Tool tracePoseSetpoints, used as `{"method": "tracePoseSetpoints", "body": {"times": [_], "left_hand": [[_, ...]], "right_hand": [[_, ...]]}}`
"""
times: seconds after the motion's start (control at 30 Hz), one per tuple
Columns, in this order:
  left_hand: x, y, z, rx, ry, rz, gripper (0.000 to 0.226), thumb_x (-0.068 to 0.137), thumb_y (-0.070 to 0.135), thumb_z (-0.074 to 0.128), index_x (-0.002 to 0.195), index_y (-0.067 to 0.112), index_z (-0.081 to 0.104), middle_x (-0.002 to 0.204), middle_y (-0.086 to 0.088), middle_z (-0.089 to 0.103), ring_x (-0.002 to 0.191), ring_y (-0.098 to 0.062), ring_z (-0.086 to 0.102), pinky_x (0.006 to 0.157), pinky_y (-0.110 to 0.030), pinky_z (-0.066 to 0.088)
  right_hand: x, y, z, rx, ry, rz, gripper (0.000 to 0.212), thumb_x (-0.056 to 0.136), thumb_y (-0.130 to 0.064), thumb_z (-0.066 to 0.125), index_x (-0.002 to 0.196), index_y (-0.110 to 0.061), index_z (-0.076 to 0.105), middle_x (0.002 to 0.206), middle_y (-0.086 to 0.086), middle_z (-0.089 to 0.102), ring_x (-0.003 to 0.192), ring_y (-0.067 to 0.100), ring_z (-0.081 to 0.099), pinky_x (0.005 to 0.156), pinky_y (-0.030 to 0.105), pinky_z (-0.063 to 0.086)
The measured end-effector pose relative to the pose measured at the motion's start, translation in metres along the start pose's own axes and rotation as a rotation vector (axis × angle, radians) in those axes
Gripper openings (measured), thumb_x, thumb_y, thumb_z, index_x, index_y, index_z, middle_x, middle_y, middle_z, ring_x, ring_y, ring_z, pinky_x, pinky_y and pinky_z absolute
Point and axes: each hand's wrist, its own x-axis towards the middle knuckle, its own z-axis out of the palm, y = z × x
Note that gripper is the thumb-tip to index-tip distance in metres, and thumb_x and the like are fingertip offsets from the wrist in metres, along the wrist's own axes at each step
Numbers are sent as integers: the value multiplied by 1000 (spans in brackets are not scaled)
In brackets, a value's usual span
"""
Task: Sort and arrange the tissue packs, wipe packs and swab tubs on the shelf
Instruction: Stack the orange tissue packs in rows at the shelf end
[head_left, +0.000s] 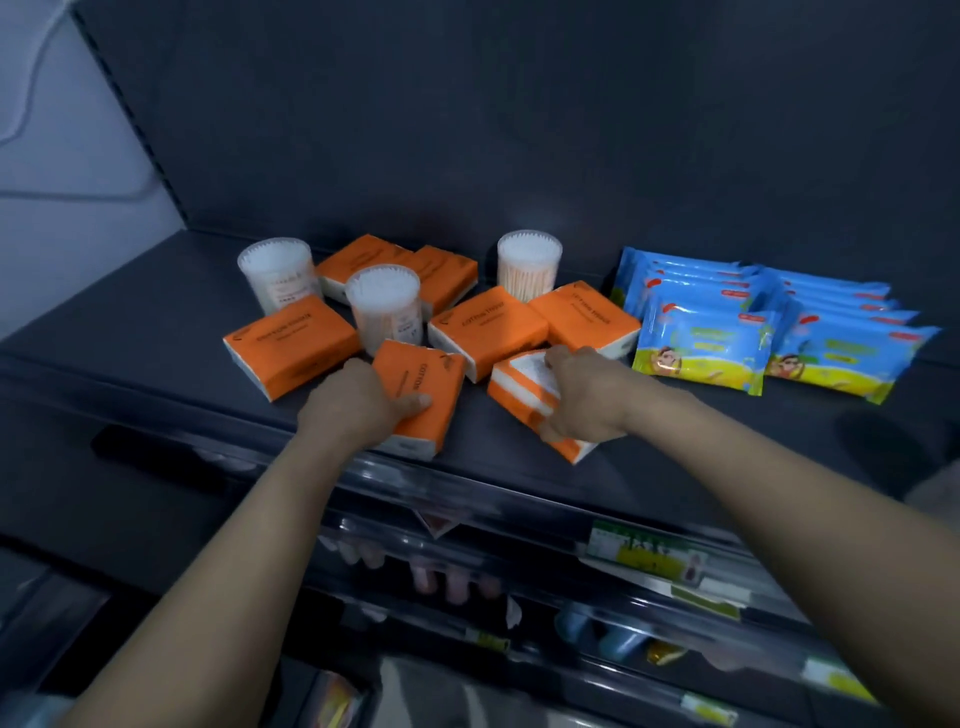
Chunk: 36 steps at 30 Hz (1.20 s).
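Several orange tissue packs lie scattered on the dark shelf (156, 332). My left hand (358, 402) grips one orange tissue pack (431, 379) near the front edge. My right hand (587, 395) grips another tissue pack (519, 395), tilted with its white side up. Three clear swab tubs stand among the packs: one at the back left (278, 273), one in the middle (384, 306), one further right (530, 262). Blue and yellow wipe packs (701, 343) stand in two overlapping rows at the right, the second row (841, 358) beside the first.
The shelf has a dark back panel (519, 130) and a white wall at the left (62, 156). Below the front edge, lower shelves (649, 561) carry price labels and small goods. Bare shelf surface lies left of the tissue packs.
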Motion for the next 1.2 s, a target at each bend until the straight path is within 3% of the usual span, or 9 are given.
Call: {"method": "tracePoseSetpoints", "body": {"times": [0.1, 0.27, 0.37, 0.47, 0.57, 0.7, 0.9, 1.07, 1.2], "left_hand": [[5, -8, 6, -121, 62, 30, 68, 76, 37, 73, 122, -3, 42, 123, -21, 53, 110, -36, 52, 87, -41, 43], [-8, -5, 9, -155, 225, 91, 67, 68, 31, 80, 120, 2, 49, 120, -16, 55, 103, -32, 56, 80, -36, 44], [-15, -5, 9, -166, 330, 173, 64, 70, 30, 78, 121, 5, 49, 121, -15, 52, 101, -29, 54, 75, -32, 39], [-31, -2, 6, -209, 381, 259, 59, 71, 29, 77, 120, 11, 48, 116, -7, 52, 98, -24, 53, 74, -32, 39], [-44, 2, 3, -290, 348, 316, 49, 76, 21, 74, 117, 12, 48, 103, 4, 49, 89, -15, 49, 65, -24, 37], [-43, 11, 1, -369, 283, 367, 37, 77, 19, 72, 104, 17, 47, 82, 14, 46, 72, -4, 47, 56, -17, 37], [-36, 49, 11, -356, 153, 527, 46, 78, 17, 64, 121, 14, 51, 98, 4, 52, 86, -13, 49, 64, -23, 36], [-43, 89, 30, -421, -65, 716, 32, 76, 19, 72, 105, 19, 57, 85, 8, 56, 74, -7, 51, 59, -15, 37], [-68, 128, 55, -499, -205, 857, 35, 68, 23, 80, 95, 24, 57, 83, 9, 59, 78, -12, 58, 73, -27, 48]], "right_hand": [[-7, 17, -12, 149, 71, -36, 49, 85, -36, 58, 125, -12, 44, 113, 9, 54, 92, 24, 50, 73, 26, 37], [-12, 42, -14, 239, 117, -128, 62, 95, -27, 41, 149, -34, 12, 141, 18, 42, 123, 32, 45, 94, 28, 35], [-7, 50, -10, 262, 209, -194, 56, 95, -21, 38, 146, -39, 23, 134, 20, 44, 118, 31, 47, 96, 31, 36], [-5, 51, -7, 223, 288, -199, 58, 90, -40, 52, 144, -39, 29, 134, 14, 44, 121, 29, 46, 95, 33, 38], [-10, 51, -6, 180, 307, -205, 76, 82, -32, 66, 145, -38, 25, 137, 13, 33, 117, 31, 49, 93, 32, 42], [-21, 61, -16, 353, 449, -162, 65, 83, -17, 65, 142, -24, 36, 132, 13, 51, 118, 28, 50, 89, 25, 38], [-61, 85, -26, 499, 493, 60, 59, 83, -22, 67, 137, -19, 44, 132, 7, 53, 120, 22, 50, 92, 23, 38], [-119, 105, -29, 455, 647, 252, 54, 79, -17, 65, 132, -15, 53, 130, 6, 56, 119, 20, 51, 83, 16, 33], [-180, 130, -26, 316, 808, 403, 32, 77, -20, 63, 106, -6, 65, 98, 14, 66, 95, 29, 59, 76, 30, 40]]}}
